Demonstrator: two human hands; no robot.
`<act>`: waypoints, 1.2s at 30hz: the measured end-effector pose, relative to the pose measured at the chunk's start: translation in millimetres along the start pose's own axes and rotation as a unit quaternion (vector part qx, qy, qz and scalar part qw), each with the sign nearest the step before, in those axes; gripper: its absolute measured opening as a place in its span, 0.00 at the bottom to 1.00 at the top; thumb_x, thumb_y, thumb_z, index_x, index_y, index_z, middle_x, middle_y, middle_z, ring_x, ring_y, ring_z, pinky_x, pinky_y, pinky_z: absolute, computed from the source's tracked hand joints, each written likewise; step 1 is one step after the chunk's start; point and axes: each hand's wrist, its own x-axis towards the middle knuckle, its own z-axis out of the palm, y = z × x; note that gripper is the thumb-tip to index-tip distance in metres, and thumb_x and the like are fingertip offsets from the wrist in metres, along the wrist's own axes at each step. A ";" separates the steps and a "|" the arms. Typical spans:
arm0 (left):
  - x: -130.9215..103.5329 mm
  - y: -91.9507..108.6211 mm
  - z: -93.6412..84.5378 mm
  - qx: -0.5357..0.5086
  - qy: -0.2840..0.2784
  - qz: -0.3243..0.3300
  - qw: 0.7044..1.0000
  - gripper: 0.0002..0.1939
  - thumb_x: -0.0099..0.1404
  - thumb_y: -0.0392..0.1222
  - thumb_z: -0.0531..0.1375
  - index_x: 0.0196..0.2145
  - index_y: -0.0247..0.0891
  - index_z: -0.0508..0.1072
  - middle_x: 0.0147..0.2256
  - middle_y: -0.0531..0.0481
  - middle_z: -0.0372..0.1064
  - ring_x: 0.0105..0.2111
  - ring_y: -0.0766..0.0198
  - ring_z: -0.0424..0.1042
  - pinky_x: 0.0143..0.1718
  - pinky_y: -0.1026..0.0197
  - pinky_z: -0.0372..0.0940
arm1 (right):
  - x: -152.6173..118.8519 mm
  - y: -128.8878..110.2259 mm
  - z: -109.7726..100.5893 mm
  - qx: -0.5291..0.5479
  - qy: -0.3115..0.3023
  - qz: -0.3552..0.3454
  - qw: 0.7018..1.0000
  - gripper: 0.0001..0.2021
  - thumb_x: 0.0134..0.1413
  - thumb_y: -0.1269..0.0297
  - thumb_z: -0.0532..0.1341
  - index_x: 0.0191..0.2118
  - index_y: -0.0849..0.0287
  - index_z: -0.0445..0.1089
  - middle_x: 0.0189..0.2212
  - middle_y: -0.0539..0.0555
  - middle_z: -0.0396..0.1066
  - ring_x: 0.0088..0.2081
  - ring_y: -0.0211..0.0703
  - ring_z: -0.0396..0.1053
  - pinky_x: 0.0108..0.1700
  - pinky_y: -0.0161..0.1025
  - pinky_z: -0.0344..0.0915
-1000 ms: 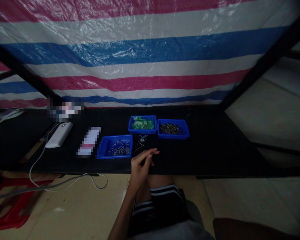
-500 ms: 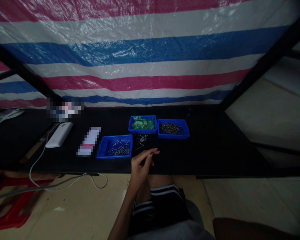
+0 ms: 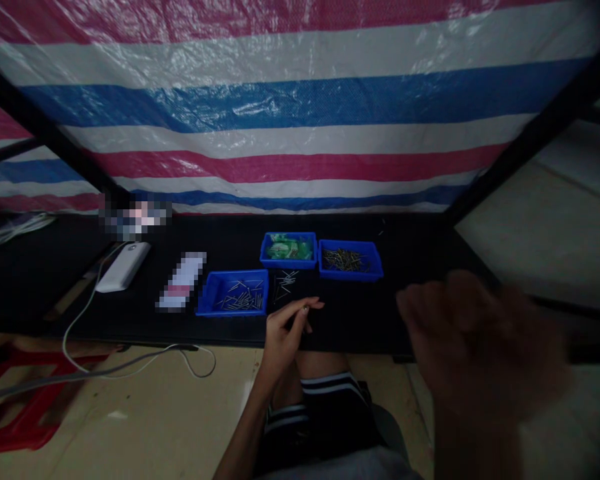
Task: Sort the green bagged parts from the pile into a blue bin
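Note:
My left hand (image 3: 286, 328) is held over the front edge of the black table, thumb and fingers pinched together; whatever may be between them is too small to name. Just beyond it lie a few loose nails (image 3: 287, 281). Left of these is a blue tray (image 3: 207, 298) with silvery nails (image 3: 243, 297). Farther back stand a blue tray (image 3: 289, 265) holding green plastic packets (image 3: 293, 249) and another blue tray (image 3: 351, 274) holding darker screws or nails (image 3: 345, 259). My right hand (image 3: 480, 347), large and smeared by motion, is raised close to the camera at the right.
The black table (image 3: 405, 313) carries a white power bank (image 3: 124, 267) with a cable and a blurred-out flat item (image 3: 183, 281) at the left. A striped sheet (image 3: 300, 100) hangs behind. A red stool (image 3: 35, 437) stands at the lower left.
My right hand has come into view at the right. My left hand keeps its pinch in nearly the same place. The whole view has shifted slightly.

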 end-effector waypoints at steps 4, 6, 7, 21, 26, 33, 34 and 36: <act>5.5 2.8 4.5 0.007 -0.017 -0.010 1.000 0.15 0.76 0.45 0.58 0.51 0.38 0.82 0.44 0.45 0.83 0.24 0.70 0.72 0.30 0.65 0.70 | -2.5 74.8 31.9 -0.104 -0.041 0.066 0.992 0.05 0.67 0.60 0.63 0.39 0.54 0.74 0.22 0.45 0.60 0.22 0.34 0.57 0.25 0.34 0.54; 10.0 2.7 5.8 0.022 -0.010 -0.005 1.000 0.14 0.75 0.44 0.59 0.49 0.38 0.83 0.41 0.46 0.83 0.27 0.67 0.75 0.34 0.65 0.71 | -14.8 102.5 40.9 -0.150 -0.113 0.069 0.980 0.06 0.66 0.63 0.64 0.47 0.54 0.76 0.24 0.44 0.61 0.24 0.34 0.59 0.27 0.33 0.57; 12.3 2.0 5.9 0.031 -0.003 -0.002 1.000 0.13 0.75 0.43 0.59 0.47 0.38 0.83 0.40 0.46 0.83 0.31 0.65 0.78 0.37 0.64 0.72 | -20.3 112.7 43.9 -0.152 -0.136 0.071 0.976 0.10 0.66 0.64 0.64 0.51 0.54 0.75 0.25 0.45 0.63 0.25 0.34 0.60 0.27 0.33 0.58; 17.7 -3.2 1.7 0.014 -0.034 -0.035 0.999 0.15 0.74 0.41 0.58 0.52 0.38 0.83 0.43 0.46 0.83 0.33 0.63 0.78 0.37 0.63 0.73 | -24.9 144.2 48.6 -0.144 -0.097 0.040 0.984 0.09 0.61 0.69 0.68 0.45 0.53 0.83 0.25 0.46 0.71 0.25 0.33 0.65 0.29 0.31 0.64; 19.6 -2.9 2.3 0.020 -0.056 -0.047 0.997 0.16 0.74 0.41 0.58 0.53 0.38 0.82 0.39 0.48 0.83 0.31 0.64 0.77 0.38 0.64 0.72 | -22.4 144.9 47.7 -0.127 -0.087 0.065 0.986 0.07 0.61 0.69 0.68 0.42 0.53 0.83 0.25 0.46 0.71 0.25 0.33 0.66 0.30 0.31 0.65; 17.0 -5.3 1.5 0.042 -0.058 -0.045 0.996 0.16 0.75 0.42 0.58 0.54 0.40 0.82 0.39 0.47 0.82 0.33 0.63 0.77 0.43 0.61 0.73 | -20.6 146.4 47.4 -0.117 -0.088 0.090 0.985 0.06 0.59 0.69 0.68 0.40 0.55 0.83 0.22 0.45 0.69 0.24 0.33 0.63 0.28 0.31 0.63; 16.8 -5.7 1.4 0.045 -0.057 -0.044 0.996 0.16 0.75 0.42 0.58 0.54 0.40 0.82 0.39 0.47 0.82 0.33 0.62 0.77 0.43 0.61 0.73 | -20.7 146.6 47.5 -0.115 -0.089 0.092 0.985 0.06 0.59 0.69 0.68 0.40 0.55 0.83 0.22 0.45 0.70 0.24 0.34 0.64 0.28 0.31 0.63; 16.8 -6.5 1.4 0.046 -0.057 -0.042 0.996 0.16 0.75 0.42 0.58 0.54 0.39 0.82 0.40 0.46 0.83 0.33 0.62 0.78 0.44 0.60 0.74 | -21.4 147.0 47.4 -0.115 -0.090 0.095 0.985 0.06 0.60 0.69 0.68 0.40 0.55 0.83 0.23 0.45 0.70 0.24 0.34 0.64 0.29 0.32 0.63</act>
